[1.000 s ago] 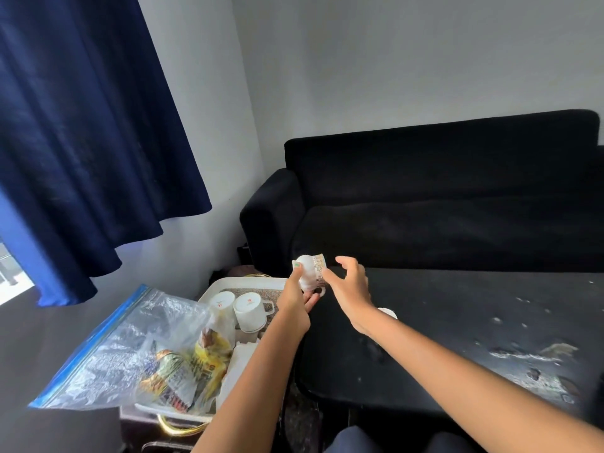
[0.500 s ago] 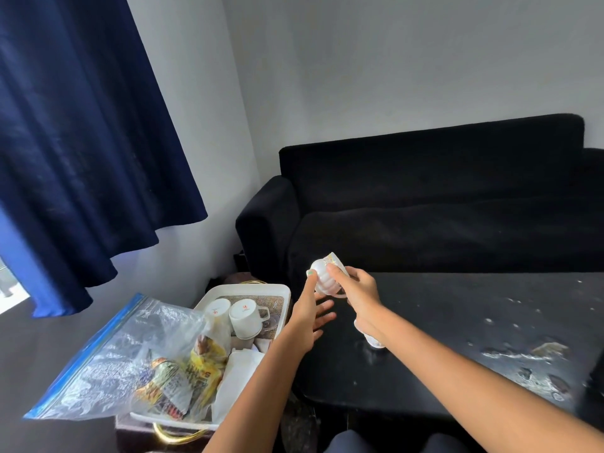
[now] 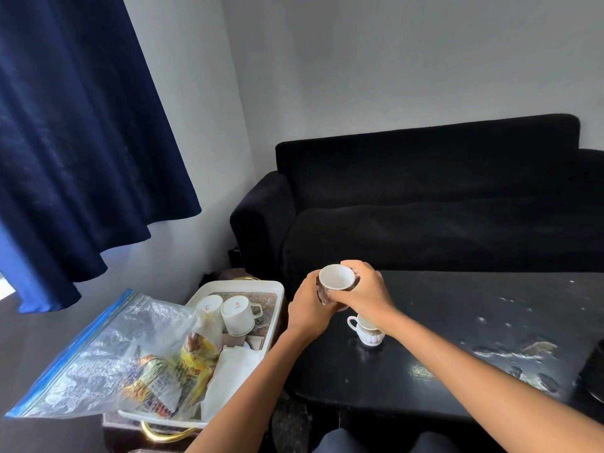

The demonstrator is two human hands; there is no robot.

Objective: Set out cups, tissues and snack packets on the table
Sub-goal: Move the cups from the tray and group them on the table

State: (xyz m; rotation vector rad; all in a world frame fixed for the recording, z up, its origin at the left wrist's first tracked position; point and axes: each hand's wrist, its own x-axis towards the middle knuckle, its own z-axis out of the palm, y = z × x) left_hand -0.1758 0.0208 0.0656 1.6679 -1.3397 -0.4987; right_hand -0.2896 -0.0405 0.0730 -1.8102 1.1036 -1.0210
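Observation:
A small white cup (image 3: 336, 277) with a dark patterned outside is held above the left end of the black table (image 3: 457, 325), its mouth turned towards me. My right hand (image 3: 362, 291) grips it from the right and my left hand (image 3: 310, 305) holds it from the left. Another white patterned cup (image 3: 367, 331) stands upright on the table just below my right wrist. In the white tray (image 3: 277, 289) on the left lie two white mugs (image 3: 237, 313), white tissues (image 3: 233, 367) and yellow snack packets (image 3: 186, 371).
A clear zip bag (image 3: 98, 351) with a blue edge covers the tray's near left part. A black sofa (image 3: 441, 207) stands behind the table. A dark blue curtain (image 3: 75, 125) hangs at the left. A dark object (image 3: 593, 374) sits at the table's right edge.
The held cup has been turned so that its mouth faces me, and both hands now hold it. It has shifted slightly right, over the table's left end.

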